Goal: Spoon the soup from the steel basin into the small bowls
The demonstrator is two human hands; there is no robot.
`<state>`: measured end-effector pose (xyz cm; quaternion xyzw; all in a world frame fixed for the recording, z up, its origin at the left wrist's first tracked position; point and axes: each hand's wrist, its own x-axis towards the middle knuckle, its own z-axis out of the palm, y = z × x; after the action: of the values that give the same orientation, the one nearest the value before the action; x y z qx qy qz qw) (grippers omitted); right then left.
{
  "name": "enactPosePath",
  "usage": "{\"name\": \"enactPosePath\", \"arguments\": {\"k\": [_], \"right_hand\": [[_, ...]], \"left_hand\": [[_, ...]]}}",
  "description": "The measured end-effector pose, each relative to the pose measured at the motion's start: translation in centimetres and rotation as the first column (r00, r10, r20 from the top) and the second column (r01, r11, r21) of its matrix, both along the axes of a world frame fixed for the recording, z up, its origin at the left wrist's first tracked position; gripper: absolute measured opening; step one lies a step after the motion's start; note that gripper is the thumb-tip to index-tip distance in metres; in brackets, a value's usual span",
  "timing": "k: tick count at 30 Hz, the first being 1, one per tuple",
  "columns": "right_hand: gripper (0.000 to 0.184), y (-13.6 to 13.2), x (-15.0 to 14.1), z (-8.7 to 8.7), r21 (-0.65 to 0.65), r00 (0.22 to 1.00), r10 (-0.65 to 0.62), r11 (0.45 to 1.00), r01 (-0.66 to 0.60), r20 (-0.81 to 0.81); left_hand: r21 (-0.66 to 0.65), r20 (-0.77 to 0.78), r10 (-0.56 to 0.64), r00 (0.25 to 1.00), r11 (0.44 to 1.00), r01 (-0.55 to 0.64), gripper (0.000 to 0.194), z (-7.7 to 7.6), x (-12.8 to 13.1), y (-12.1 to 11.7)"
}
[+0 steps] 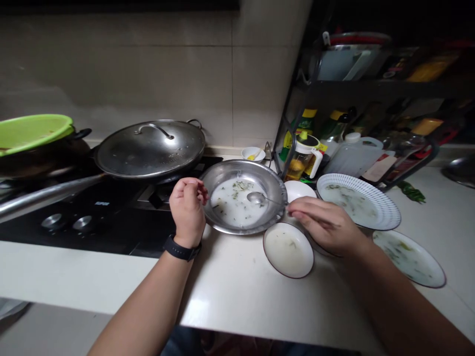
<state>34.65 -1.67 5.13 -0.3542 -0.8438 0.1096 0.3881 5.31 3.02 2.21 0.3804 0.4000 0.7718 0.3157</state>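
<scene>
The left hand (187, 211) and the right hand (322, 227) stay apart, one on either side of a shallow round stainless-steel dish (243, 170). The left hand's fingers curl closed over the dish's rim at 9 o'clock. The right hand comes in from 3 o'clock, pinching the thin handle of a slender metal spoon (256, 198), whose bowl sits inside the dish above milky white liquid (232, 205) flecked with green herbs.

The dish stands on a pale cream countertop (230, 296), at the edge of a black gas hob (74, 227). At 5 o'clock from it lies a white bowl with a dark red rim (288, 249), and at 2 o'clock a small white bowl (300, 191). Further out at 3 o'clock is a white plate with blue stripes (386, 207), smeared with the same residue. At 11 o'clock, a domed steel lid (150, 148) covers a wok on the hob. A black watch (181, 248) circles the left wrist.
</scene>
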Motion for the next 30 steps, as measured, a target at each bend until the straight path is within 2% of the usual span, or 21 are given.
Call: {"name": "enactPosePath", "arguments": {"k": [2,4,7,9,12,13,15,17,20,25,28,30], "right_hand": [[0.019,-0.5,0.2,0.2,0.067,0.992,0.078,0.994,-0.085,0.101],[0.022,-0.7,0.6,0.3,0.104,0.992,0.075,0.991,-0.085,0.097],[0.017,-0.9,1.7,0.2,0.086,0.99,-0.036,0.995,0.048,-0.136],[0.014,-0.9,2.7,0.2,-0.018,0.915,-0.127,0.991,0.13,-0.383],[0.015,-0.8,4.2,0.6,-0.125,0.702,-0.193,0.981,0.148,-0.686],[0.017,-0.9,4.7,0.7,-0.13,0.645,-0.197,0.98,0.151,-0.739],[0.02,-1.4,5.4,1.1,-0.14,0.604,-0.206,0.978,0.155,-0.77],[0.019,-2.3,6.1,1.2,-0.177,0.647,-0.22,0.975,0.133,-0.729],[0.016,-4.3,7.0,0.8,-0.212,0.763,-0.22,0.971,0.11,-0.607],[0.02,-6.6,8.0,-0.4,-0.193,0.908,-0.183,0.974,0.117,-0.377],[0.02,-7.1,7.9,-0.8,-0.191,0.938,-0.161,0.976,0.105,-0.307],[0.018,-7.4,7.6,-1.0,-0.227,0.92,-0.202,0.965,0.129,-0.335]], "left_hand": [[-0.007,0.002,-0.007,1.0,1.0,0.007,0.015,0.0,0.0,0.0],[-0.013,-0.001,-0.006,1.0,1.0,0.006,0.014,0.0,0.0,-0.1],[-0.021,-0.015,0.002,1.0,1.0,-0.002,0.014,0.0,0.0,-0.1],[-0.022,-0.022,0.008,1.0,1.0,-0.008,0.014,0.0,-0.1,0.0],[-0.022,-0.035,0.012,0.999,1.0,-0.013,0.014,-0.1,-0.1,0.0],[-0.021,-0.04,0.014,0.999,1.0,-0.014,0.014,-0.2,-0.1,0.1],[-0.02,-0.048,0.013,0.999,1.0,-0.014,0.014,-0.2,-0.2,0.1],[-0.018,-0.053,0.017,0.998,1.0,-0.018,0.014,-0.3,-0.2,0.2],[-0.011,-0.054,0.023,0.998,1.0,-0.024,0.013,-0.3,-0.2,0.2],[-0.003,-0.058,0.017,0.998,1.0,-0.018,0.014,-0.3,-0.1,0.1],[-0.001,-0.068,0.021,0.997,1.0,-0.021,0.014,-0.3,-0.1,0.1],[0.003,-0.067,0.018,0.998,1.0,-0.018,0.014,-0.3,-0.1,0.2]]}}
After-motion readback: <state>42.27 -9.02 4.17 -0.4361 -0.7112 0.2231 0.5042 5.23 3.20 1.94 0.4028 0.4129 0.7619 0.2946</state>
